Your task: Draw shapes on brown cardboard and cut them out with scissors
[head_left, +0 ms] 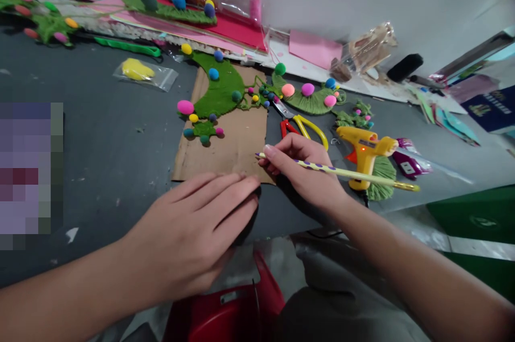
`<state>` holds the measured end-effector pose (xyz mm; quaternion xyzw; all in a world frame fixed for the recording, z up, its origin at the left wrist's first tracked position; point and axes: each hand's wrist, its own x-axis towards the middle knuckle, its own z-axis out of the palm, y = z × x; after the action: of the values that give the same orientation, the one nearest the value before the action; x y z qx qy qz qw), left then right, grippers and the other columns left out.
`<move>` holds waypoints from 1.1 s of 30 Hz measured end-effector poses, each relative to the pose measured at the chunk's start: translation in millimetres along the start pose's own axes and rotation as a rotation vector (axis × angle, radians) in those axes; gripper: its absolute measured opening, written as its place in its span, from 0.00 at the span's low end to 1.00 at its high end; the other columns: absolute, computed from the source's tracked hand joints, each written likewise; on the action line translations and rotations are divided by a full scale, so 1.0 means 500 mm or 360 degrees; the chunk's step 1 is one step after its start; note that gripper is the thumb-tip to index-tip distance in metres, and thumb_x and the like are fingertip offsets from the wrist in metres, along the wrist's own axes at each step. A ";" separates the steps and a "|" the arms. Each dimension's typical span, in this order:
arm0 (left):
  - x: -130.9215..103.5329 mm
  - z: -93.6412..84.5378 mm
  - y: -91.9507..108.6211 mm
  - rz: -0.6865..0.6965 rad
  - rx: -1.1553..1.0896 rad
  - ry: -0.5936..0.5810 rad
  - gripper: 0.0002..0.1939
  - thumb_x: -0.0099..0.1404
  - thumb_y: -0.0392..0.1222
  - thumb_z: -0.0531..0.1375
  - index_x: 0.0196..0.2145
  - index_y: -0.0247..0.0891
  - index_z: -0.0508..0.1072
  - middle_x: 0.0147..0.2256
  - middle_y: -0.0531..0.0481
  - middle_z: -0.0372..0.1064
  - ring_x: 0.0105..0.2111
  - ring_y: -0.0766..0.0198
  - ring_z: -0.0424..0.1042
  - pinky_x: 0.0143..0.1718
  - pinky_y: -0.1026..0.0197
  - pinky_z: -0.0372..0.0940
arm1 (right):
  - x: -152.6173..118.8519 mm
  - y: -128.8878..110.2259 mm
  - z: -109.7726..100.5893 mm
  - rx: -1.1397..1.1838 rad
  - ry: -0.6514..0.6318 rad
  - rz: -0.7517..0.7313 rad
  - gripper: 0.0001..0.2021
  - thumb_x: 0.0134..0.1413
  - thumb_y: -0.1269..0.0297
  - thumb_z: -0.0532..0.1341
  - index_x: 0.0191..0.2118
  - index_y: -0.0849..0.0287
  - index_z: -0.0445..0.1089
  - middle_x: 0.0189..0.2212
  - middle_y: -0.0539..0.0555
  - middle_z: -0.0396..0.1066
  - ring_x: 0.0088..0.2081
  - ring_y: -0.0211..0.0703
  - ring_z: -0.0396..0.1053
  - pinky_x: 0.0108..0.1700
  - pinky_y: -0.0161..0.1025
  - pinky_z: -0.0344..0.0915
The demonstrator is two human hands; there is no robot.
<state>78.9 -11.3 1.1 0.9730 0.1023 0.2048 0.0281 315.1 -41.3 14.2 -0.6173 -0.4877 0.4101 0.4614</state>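
My right hand (308, 170) pinches a pale pencil (350, 173) with purple dots, its tip at the right part of a brown cardboard sheet (237, 148). Flat along the sheet's near edge, my left hand (209, 224) rests with its fingers stretched out. A green crescent (225, 89) with colourful pom-poms lies on the cardboard, a small green star (204, 130) below it. Just beyond my right hand are scissors (298, 124) with red and yellow handles. A second, yarn-wrapped green crescent (308, 99) lies behind them.
A yellow glue gun (364, 154) with a lit red light stands at the right, near a purple packet (410, 157). A bag with yellow material (139, 70) lies at the left. Coloured sheets (241, 28) line the wall. A red chair (217, 312) is below the table edge.
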 end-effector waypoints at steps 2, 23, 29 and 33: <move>-0.002 0.007 -0.003 0.0054 -0.0053 -0.0028 0.23 0.68 0.39 0.57 0.59 0.30 0.69 0.64 0.38 0.64 0.62 0.48 0.64 0.62 0.48 0.61 | 0.002 -0.001 0.007 -0.0008 -0.0039 -0.0009 0.17 0.57 0.50 0.70 0.32 0.59 0.71 0.30 0.53 0.79 0.28 0.36 0.72 0.29 0.33 0.66; 0.005 -0.003 -0.011 0.0006 -0.0233 -0.0149 0.21 0.66 0.38 0.58 0.56 0.28 0.71 0.61 0.35 0.68 0.59 0.46 0.71 0.60 0.47 0.71 | 0.066 0.008 0.017 -0.0058 -0.0291 -0.0244 0.22 0.50 0.50 0.73 0.22 0.55 0.63 0.17 0.47 0.70 0.20 0.37 0.69 0.21 0.33 0.60; 0.006 -0.005 -0.010 0.0003 -0.0230 -0.0174 0.22 0.66 0.38 0.59 0.56 0.28 0.71 0.61 0.35 0.69 0.59 0.44 0.71 0.58 0.45 0.73 | 0.067 0.009 0.011 -0.0075 -0.0273 -0.0222 0.22 0.51 0.51 0.73 0.22 0.56 0.62 0.17 0.48 0.72 0.20 0.37 0.70 0.21 0.33 0.62; 0.004 -0.007 -0.010 0.0000 -0.0219 -0.0164 0.22 0.66 0.37 0.59 0.57 0.28 0.71 0.61 0.35 0.68 0.60 0.44 0.70 0.60 0.45 0.72 | 0.070 0.009 0.011 -0.0103 -0.0301 -0.0225 0.21 0.52 0.53 0.73 0.22 0.56 0.63 0.17 0.49 0.72 0.20 0.37 0.70 0.20 0.33 0.61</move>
<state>78.4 -6.1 4.9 0.9780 0.0863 0.1610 0.1002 317.3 -6.6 6.5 -0.5545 -0.5843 0.4171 0.4209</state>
